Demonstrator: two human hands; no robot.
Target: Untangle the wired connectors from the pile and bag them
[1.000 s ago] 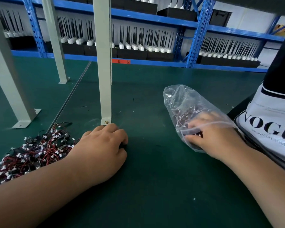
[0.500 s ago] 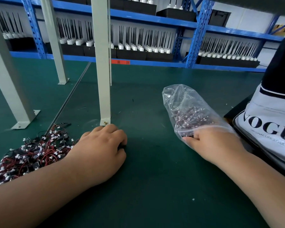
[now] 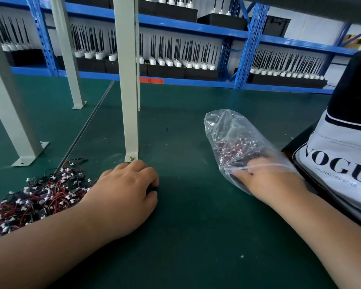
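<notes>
Facing blue shelving [image 3: 196,30] on green matting [image 3: 196,226], left hand [image 3: 123,195] pinches dark part [image 3: 152,187]; right hand [image 3: 273,180] in bag [image 3: 227,130], grip unclear.

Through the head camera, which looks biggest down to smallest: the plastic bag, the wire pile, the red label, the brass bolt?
1. The bag and the pile: too alike to rank, and the pile is partly hidden.
2. The label, though it sits farther off.
3. The bolt.
</notes>
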